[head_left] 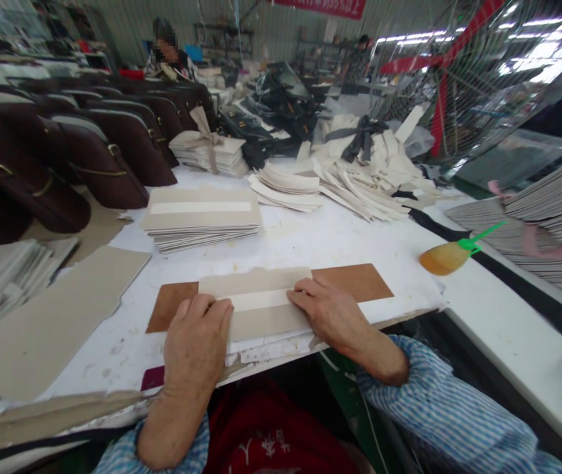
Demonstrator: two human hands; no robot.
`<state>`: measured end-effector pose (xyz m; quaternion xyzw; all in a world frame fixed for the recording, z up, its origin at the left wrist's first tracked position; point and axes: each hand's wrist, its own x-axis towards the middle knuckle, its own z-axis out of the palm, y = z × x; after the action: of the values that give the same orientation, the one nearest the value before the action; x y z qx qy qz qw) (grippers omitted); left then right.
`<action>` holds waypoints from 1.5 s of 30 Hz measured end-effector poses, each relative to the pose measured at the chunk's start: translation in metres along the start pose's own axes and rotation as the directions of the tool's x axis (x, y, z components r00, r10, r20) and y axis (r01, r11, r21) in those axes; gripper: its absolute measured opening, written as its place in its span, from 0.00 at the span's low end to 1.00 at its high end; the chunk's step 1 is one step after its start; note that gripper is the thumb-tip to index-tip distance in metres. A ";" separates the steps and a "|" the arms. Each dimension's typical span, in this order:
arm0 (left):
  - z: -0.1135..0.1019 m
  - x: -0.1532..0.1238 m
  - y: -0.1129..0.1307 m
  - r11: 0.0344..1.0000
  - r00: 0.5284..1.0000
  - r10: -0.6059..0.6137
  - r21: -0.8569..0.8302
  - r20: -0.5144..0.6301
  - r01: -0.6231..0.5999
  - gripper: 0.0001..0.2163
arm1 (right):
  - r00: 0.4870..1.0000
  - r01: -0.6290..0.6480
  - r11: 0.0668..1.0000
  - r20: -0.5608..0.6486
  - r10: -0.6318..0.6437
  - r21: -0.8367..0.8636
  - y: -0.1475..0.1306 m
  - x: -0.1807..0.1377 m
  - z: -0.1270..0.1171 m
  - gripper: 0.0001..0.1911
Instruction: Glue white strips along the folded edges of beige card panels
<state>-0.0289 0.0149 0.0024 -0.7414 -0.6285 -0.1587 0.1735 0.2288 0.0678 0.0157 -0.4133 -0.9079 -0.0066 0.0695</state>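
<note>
Strip (170, 306), brown, pokes out at left; my left hand (196, 339), unclenched, rests on the pale card (261, 324) lying over it, near the front of the table (350, 240). Card looks light, stiff, best held by its ends; my right hand (335, 316), also unclenched, rests toward its right.

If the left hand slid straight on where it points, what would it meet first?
Likely the stack of beige boards, beyond the far edge of the board under the left hand; how far off is hard to judge.
</note>
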 end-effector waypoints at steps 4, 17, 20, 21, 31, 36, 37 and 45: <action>-0.001 -0.003 -0.002 0.993 0.993 0.106 0.045 0.049 -0.108 0.07 | 0.998 0.054 0.996 -0.017 -0.055 -0.068 0.001 -0.012 0.003 0.22; -0.004 -0.038 -0.005 0.994 0.996 0.053 -0.089 -0.070 -0.059 0.17 | 0.983 -0.004 0.999 -0.181 -0.004 -0.044 0.030 -0.035 0.017 0.23; -0.002 -0.042 -0.005 0.993 0.996 0.044 -0.105 -0.072 -0.051 0.19 | 0.967 -0.024 1.000 -0.252 0.022 -0.008 0.037 -0.039 0.019 0.19; -0.001 -0.043 -0.004 0.992 0.996 0.043 -0.112 -0.080 -0.052 0.20 | 0.958 -0.031 0.999 -0.283 0.034 0.016 0.038 -0.040 0.020 0.19; 0.003 -0.044 -0.003 0.991 0.984 0.047 -0.116 -0.170 -0.067 0.15 | 0.863 -0.269 0.744 -0.190 0.468 0.611 0.009 -0.028 0.024 0.23; 0.006 -0.047 -0.003 0.994 0.969 0.047 -0.089 -0.244 -0.071 0.14 | 0.684 -0.243 0.083 0.110 0.721 0.966 0.012 -0.010 0.026 0.29; 0.007 -0.048 -0.004 0.994 0.965 0.052 -0.084 -0.257 -0.076 0.14 | 0.663 -0.207 -0.032 0.165 0.730 0.978 0.012 -0.007 0.024 0.29; 0.015 -0.054 -0.006 0.995 0.948 0.021 -0.088 -0.317 -0.052 0.13 | 0.856 -0.226 -0.280 0.328 0.400 0.933 0.001 0.005 -0.005 0.28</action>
<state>-0.0430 -0.0245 -0.0355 -0.7255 -0.5704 -0.3018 0.2392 0.2266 0.0720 0.0209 -0.4321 -0.4347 0.6768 0.4078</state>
